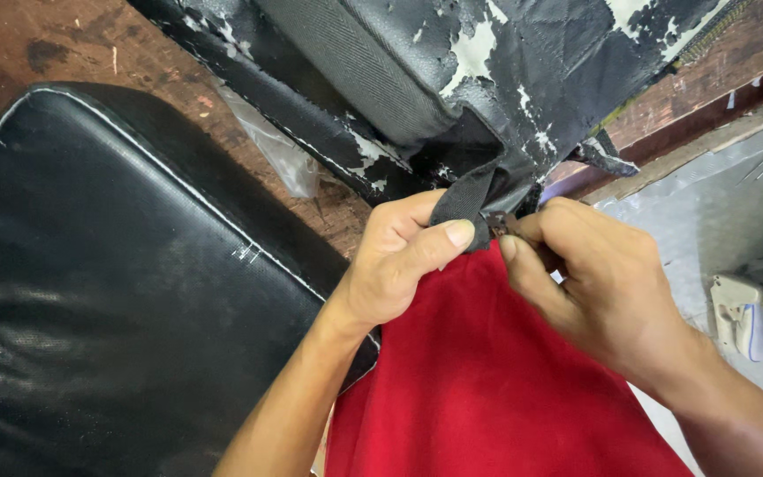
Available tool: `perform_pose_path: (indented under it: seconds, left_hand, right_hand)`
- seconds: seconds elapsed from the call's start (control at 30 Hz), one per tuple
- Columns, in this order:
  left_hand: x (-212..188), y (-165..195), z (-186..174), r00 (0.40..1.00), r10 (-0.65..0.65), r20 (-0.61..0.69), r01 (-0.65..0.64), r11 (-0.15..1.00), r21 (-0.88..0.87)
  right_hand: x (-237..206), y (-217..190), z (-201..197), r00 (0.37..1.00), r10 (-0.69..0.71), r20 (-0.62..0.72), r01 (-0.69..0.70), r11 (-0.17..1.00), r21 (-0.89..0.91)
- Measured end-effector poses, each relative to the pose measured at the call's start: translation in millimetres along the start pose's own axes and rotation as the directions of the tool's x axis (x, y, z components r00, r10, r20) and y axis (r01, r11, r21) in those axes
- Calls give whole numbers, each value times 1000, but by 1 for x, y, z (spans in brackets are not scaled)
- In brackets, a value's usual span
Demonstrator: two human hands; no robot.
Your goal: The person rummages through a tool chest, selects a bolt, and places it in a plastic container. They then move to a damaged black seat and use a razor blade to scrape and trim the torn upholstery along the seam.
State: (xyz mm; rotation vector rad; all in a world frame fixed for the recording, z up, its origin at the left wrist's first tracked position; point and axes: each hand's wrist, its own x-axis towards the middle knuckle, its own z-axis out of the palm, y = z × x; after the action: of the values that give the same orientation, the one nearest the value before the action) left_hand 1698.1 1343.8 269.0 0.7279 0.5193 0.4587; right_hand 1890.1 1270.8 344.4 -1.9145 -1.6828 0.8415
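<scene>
My left hand (395, 265) pinches a black webbing strap (463, 205) between thumb and forefinger. My right hand (598, 283) pinches beside it. The strap's bag (505, 79) is black, peeling white.

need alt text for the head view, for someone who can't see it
Two bare hands meet at a black fabric strap on a worn black bag with peeling white patches: the left hand pinches the strap, the right hand has its grip on something small beside it. Red cloth lies below, a black padded cushion at left.
</scene>
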Motion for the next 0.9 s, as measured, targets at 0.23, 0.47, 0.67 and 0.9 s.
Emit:
perform_pose_path:
  seconds: [0.23,0.47,0.67,0.9]
  left_hand:
    - [2,1,-5,1000,-5,-17,3,994,-106]
    - [2,4,-6,1000,4,2,-4,995,-100]
    - [1,3,-7,1000,16,3,-15,995,-95]
    - [1,1,-9,1000,9,1,-9,996,-83]
  right_hand:
    - [-11,-4,12,994,-14,-105,8,998,-55]
    - [-13,-3,23,976,88,-201,-87,996,13]
    - [-7,-4,31,969,65,-239,-67,998,2]
    - [-8,-4,33,966,86,-242,-74,996,55]
